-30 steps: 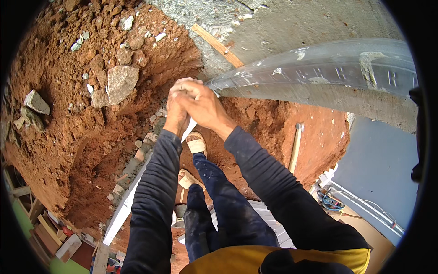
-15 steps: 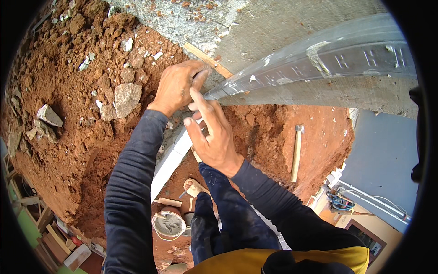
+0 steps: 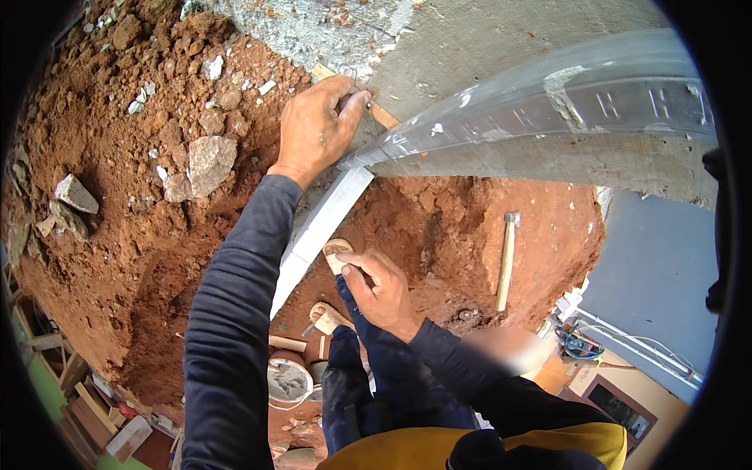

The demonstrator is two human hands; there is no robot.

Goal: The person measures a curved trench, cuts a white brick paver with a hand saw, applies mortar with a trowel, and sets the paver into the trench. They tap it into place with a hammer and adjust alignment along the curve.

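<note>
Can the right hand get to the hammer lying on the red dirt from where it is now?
Probably yes: the right hand hangs free and apparently empty, with only open red soil between it and the hammer to its right.

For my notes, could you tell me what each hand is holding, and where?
The left hand pinches something small against the wooden strip; what cannot be told. The right hand holds nothing.

Two bare hands show, the left hand [image 3: 317, 129] and the right hand [image 3: 381, 291]. One wooden-handled hammer [image 3: 507, 261] lies on the red earth. One round bucket of grey mortar [image 3: 289, 381] stands below. Two sandalled feet [image 3: 333, 286] show.
</note>
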